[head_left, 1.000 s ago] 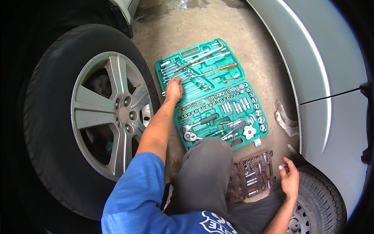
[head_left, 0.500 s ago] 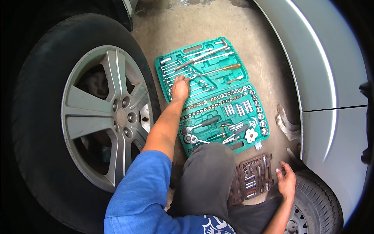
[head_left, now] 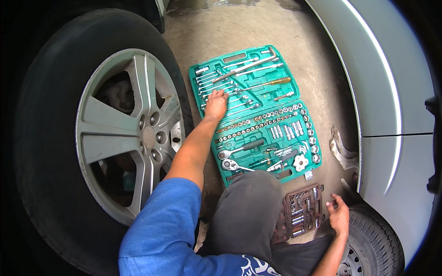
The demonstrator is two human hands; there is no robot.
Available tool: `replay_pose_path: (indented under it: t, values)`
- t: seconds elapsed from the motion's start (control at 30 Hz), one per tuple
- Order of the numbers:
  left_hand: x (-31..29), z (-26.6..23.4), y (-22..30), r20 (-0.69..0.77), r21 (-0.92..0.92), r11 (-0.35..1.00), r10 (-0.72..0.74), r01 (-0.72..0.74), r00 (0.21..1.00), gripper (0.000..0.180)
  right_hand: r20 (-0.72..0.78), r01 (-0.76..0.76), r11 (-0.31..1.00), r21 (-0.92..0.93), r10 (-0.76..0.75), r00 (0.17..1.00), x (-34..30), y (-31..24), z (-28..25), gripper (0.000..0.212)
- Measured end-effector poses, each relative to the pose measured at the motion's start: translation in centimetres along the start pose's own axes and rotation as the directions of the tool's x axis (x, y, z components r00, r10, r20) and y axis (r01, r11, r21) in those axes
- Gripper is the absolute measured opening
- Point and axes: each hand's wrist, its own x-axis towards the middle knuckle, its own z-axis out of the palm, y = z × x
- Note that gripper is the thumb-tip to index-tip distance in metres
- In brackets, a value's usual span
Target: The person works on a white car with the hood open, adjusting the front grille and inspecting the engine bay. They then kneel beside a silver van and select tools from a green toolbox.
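My left hand reaches over the row of combination wrenches in the lid of a green tool case. Its fingers are bent down and close together, pinching at a wrench whose shaft they partly hide. My right hand hangs at the lower right beside a small brown socket set. Its fingers are loosely curled and apart, holding nothing. Across the lid lie a bent metal bar and a screwdriver with a yellowish handle. Ratchets and rows of sockets fill the near half.
A large alloy wheel stands close on my left. A silver car body panel runs along the right, with another tyre below it. My bent knee covers part of the green case's near edge. Concrete floor lies beyond.
The view has shifted slightly, so the case sits a little further right. My left hand stays at the wrenches, with only a small movement. My right hand keeps its pose.
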Motion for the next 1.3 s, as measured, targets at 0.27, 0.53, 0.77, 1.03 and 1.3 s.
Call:
replay_pose_path:
  t: [0.27, 0.53, 0.77, 1.03, 1.3]
  values:
    - [0.1, 0.4, 0.7, -0.03, -0.023, 0.999, -0.042, 0.041, 0.999, 0.034, 0.041, -0.045, 0.998, 0.032, 0.044, 0.998, 0.4, -0.7, 0.3, 0.043]
    - [-0.4, -0.6, 1.0, 0.011, -0.012, 0.998, -0.054, 0.054, 0.998, 0.036, 0.034, -0.007, 0.998, 0.06, 0.004, 0.999, -0.1, -0.8, -0.3, 0.042]
    - [-0.3, 0.1, 0.6, -0.097, 0.067, 0.997, 0.047, -0.041, 0.994, 0.028, 0.045, -0.069, 0.997, 0.031, 0.067, 0.997, 0.2, 0.0, -0.1, 0.043]
    - [-0.6, -0.5, 0.7, 0.02, -0.04, 0.999, -0.022, 0.023, 1.0, 0.034, 0.034, -0.045, 0.996, 0.076, 0.043, 0.999, 0.3, -0.2, 0.1, 0.043]
    - [0.5, 1.3, 1.2, -0.031, -0.154, 0.987, -0.05, 0.044, 0.998, 0.034, 0.029, -0.05, 0.999, 0.011, 0.05, 0.998, 0.6, 0.6, 0.6, 0.045]
